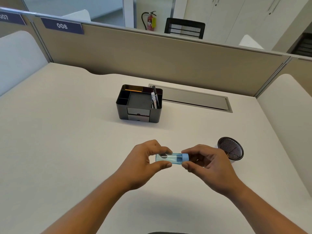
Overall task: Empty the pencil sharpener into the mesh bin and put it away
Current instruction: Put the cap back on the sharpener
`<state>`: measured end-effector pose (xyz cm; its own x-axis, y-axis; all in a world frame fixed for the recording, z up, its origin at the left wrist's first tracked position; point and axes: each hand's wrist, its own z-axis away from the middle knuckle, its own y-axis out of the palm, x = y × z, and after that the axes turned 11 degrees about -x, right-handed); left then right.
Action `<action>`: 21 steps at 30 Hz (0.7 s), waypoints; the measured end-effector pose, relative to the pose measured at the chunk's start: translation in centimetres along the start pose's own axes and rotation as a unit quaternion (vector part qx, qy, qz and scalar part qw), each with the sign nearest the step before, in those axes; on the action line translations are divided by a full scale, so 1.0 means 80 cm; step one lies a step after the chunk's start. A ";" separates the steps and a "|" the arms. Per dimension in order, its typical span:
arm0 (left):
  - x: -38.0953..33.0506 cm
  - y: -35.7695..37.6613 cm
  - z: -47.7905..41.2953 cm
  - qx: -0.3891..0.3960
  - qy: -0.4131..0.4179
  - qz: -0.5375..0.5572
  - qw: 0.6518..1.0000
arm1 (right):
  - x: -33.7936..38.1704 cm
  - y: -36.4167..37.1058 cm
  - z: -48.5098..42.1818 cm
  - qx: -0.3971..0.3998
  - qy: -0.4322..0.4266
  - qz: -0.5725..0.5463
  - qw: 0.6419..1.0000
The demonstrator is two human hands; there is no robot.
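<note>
Now, near to far:
Near desk edge: bare white desk [67,149] surface under and around both forearms, open on either side of them.
Left hand [143,163]: thumb and fingers closed on the clear blue barrel of the pencil sharpener [171,159].
Right hand [207,163]: thumb and fingers pinched on the sharpener's light blue cap end.
Pencil sharpener: held level between the two hands, above the desk; dark shavings show inside the barrel.
Mesh bin [231,150]: just right of the right hand, partly behind it, mouth tipped toward the viewer.
Beyond the hands: a stretch of bare desk, then the black desk organizer [140,105] with pens [155,98] in its right compartment.
Far edge: grey cable hatch [195,98] right of the organizer, then the beige partition [168,54].
</note>
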<state>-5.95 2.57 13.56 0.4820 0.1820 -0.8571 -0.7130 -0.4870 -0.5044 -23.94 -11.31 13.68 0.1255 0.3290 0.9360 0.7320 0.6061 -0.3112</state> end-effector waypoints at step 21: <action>0.019 0.006 -0.018 -0.068 0.076 -0.099 0.990 | -0.004 0.020 -0.021 -0.035 0.057 -0.060 0.996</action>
<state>-4.80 1.37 12.14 0.6835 0.1604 -0.7121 -0.5263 -0.5677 -0.6330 -21.65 -11.68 13.16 0.1067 0.1701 0.9796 0.7906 0.5830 -0.1873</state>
